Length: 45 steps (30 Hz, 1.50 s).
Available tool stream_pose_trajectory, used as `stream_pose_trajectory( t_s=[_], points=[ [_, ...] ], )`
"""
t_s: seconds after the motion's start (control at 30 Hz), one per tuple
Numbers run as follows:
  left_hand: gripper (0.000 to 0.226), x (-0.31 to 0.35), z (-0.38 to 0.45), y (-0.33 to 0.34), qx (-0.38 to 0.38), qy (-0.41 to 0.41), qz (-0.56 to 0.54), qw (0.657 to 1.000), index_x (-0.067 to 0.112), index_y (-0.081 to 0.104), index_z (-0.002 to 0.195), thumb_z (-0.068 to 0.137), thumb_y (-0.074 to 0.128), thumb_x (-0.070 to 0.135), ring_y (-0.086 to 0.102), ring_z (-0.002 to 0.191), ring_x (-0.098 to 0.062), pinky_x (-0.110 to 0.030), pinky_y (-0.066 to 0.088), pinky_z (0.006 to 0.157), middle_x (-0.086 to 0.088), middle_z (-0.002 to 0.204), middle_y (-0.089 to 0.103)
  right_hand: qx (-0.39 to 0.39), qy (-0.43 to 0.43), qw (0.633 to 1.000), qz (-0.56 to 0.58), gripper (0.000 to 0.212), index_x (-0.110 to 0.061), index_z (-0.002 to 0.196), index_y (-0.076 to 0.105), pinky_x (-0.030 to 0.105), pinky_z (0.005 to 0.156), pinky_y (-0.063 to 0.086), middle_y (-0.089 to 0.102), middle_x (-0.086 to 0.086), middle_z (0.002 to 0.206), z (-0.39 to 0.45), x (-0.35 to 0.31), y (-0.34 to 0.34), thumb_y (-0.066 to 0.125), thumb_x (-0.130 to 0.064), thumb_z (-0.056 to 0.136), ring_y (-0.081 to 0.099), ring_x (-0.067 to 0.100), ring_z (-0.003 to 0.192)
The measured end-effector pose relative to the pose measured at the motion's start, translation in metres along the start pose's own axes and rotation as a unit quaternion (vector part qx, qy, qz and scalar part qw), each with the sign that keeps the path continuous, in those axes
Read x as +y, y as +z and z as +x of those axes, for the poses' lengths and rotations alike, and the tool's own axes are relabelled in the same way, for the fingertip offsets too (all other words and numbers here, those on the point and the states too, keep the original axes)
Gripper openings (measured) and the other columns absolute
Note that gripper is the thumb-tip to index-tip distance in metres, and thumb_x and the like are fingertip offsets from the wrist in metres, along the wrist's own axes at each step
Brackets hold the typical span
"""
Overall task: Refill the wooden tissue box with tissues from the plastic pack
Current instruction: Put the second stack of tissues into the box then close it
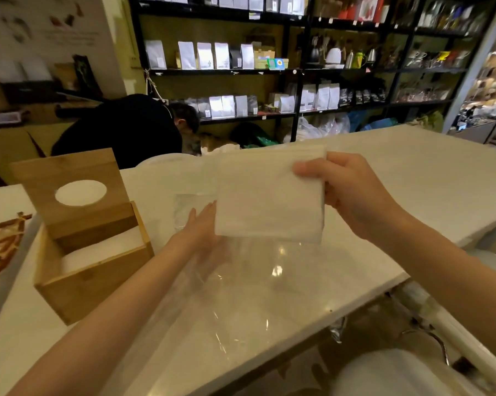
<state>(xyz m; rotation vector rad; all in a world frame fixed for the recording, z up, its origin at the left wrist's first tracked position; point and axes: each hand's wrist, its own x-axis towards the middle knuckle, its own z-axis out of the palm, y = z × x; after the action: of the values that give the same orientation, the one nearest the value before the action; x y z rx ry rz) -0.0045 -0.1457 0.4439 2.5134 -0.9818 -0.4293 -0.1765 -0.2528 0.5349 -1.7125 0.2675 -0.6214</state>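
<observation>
Head view:

- Stack of tissues [269, 195]: white, square, held upright in the air above the counter [412, 172]; its right edge is pinched by the right hand [355, 192], thumb on the near face, fingers behind.
- Right hand: closed on the stack's right edge, forearm reaching in from the lower right.
- Left hand [203, 230]: fingers extended and flat, set at the stack's lower left corner and against the clear plastic; whether the plastic is actually gripped cannot be told.
- Plastic pack [241, 295]: transparent, crumpled and slack, spread below the stack and over the near counter edge; a further fold is seen behind the left fingers.
- Wooden tissue box [98, 267]: placed on the counter to the left of the hands, near the left forearm; open at the top, with white tissue visible inside.
- Box lid [69, 190]: a wooden panel with an oval opening, raised and tilted back over the box's far side.
- Counter: white; open surface is seen to the right of and beyond the right hand as far as the far edge; the near edge runs diagonally under the plastic.
- Printed sheet [1, 247]: lying at the left frame edge, just beside the box.
- Shelving [298, 72]: dark, stocked with white pouches, standing beyond the counter.
- A person in dark clothing [126, 130]: bent over behind the box.
</observation>
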Motion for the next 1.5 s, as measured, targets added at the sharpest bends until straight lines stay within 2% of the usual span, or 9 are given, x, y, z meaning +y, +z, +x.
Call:
stream_pose_trajectory(
  t_s=[0.13,0.3,0.37,0.47,0.63,0.87,1.2,1.3,1.5],
  points=[
    [0.034,0.01,-0.012,-0.029,0.052,0.049,-0.176,0.982,0.01,0.055,0.122,0.094,0.043,0.027,0.048,0.11,-0.018,-0.015,0.029,0.081,0.0,0.124,0.052,0.013,0.033,0.995,0.097,0.011,-0.016,0.073,0.063,0.014,0.043,0.045,0.064,-0.009,0.053,0.036,-0.009,0.01,0.059,-0.017,0.083,0.061,0.004,0.051],
    [0.051,-0.001,-0.046,-0.086,0.017,0.062,-0.56,0.826,0.017,0.063,0.105,0.091,0.026,0.05,0.064,0.101,-0.025,-0.039,0.043,0.095,-0.006,0.098,0.071,-0.038,0.062,0.985,0.159,0.012,-0.016,0.092,0.064,0.017,0.048,0.05,0.068,-0.005,0.07,0.071,-0.018,0.032,0.056,-0.02,0.085,0.065,0.008,0.061],
    [0.063,-0.013,-0.06,-0.104,-0.02,0.084,-0.584,0.807,0.019,0.065,0.104,0.077,0.031,0.064,0.064,0.105,-0.027,-0.037,0.046,0.093,-0.006,0.107,0.071,-0.072,0.082,0.982,0.156,0.017,-0.014,0.1,0.063,0.021,0.053,0.053,0.069,-0.002,0.079,0.082,-0.017,0.047,0.055,-0.021,0.085,0.066,0.012,0.069],
    [0.061,-0.029,-0.076,-0.114,-0.006,0.085,-0.584,0.807,0.019,0.06,0.113,0.074,0.045,0.063,0.064,0.103,-0.022,-0.032,0.056,0.082,-0.004,0.11,0.067,-0.141,0.108,0.974,0.14,0.028,-0.011,0.111,0.058,0.026,0.062,0.054,0.067,0.004,0.092,0.092,-0.012,0.071,0.055,-0.023,0.086,0.065,0.017,0.079],
    [0.035,-0.061,-0.091,-0.123,0.115,0.024,-0.533,0.838,0.021,0.061,0.094,0.062,0.063,0.033,0.07,0.075,-0.009,-0.023,0.057,0.064,0.004,0.085,0.072,-0.251,0.102,0.956,0.112,0.02,-0.016,0.104,0.06,0.027,0.068,0.057,0.068,0.002,0.094,0.106,0.001,0.115,0.058,-0.022,0.085,0.067,0.016,0.082],
    [0.047,-0.117,-0.119,-0.133,0.246,0.063,-0.372,0.893,0.033,0.06,0.099,0.069,0.07,-0.001,0.066,0.092,-0.001,-0.017,0.057,0.068,0.012,0.094,0.071,-0.401,-0.074,0.913,0.015,0.028,-0.031,0.098,0.062,0.014,0.077,0.053,0.068,-0.013,0.097,0.105,0.012,0.165,0.062,-0.008,0.083,0.065,-0.002,0.09],
    [0.047,-0.141,-0.126,-0.122,0.295,0.118,-0.155,0.935,0.041,0.057,0.098,0.07,0.074,0.007,0.059,0.096,0.006,-0.008,0.05,0.076,0.036,0.094,0.063,-0.338,-0.284,0.89,-0.116,0.038,-0.033,0.106,0.058,0.006,0.08,0.047,0.059,-0.025,0.095,0.102,0.045,0.188,0.067,-0.007,0.08,0.057,-0.01,0.094],
    [0.045,-0.142,-0.12,-0.127,0.322,0.132,-0.139,0.927,0.038,0.058,0.097,0.07,0.074,0.006,0.061,0.093,0.002,-0.01,0.052,0.076,0.027,0.084,0.067,-0.314,-0.297,0.894,-0.12,0.035,-0.017,0.11,0.061,0.011,0.079,0.05,0.062,-0.013,0.096,0.108,0.043,0.19,0.069,-0.007,0.077,0.059,0.003,0.094],
    [0.036,-0.137,-0.113,-0.14,0.306,0.137,-0.141,0.931,0.025,0.059,0.101,0.072,0.07,0.006,0.06,0.098,-0.006,-0.018,0.055,0.08,0.01,0.095,0.063,-0.312,-0.332,0.864,-0.215,0.052,-0.023,0.114,0.054,0.019,0.075,0.05,0.053,-0.022,0.097,0.117,0.026,0.187,0.079,-0.021,0.068,0.052,0.003,0.092]
  ],
)
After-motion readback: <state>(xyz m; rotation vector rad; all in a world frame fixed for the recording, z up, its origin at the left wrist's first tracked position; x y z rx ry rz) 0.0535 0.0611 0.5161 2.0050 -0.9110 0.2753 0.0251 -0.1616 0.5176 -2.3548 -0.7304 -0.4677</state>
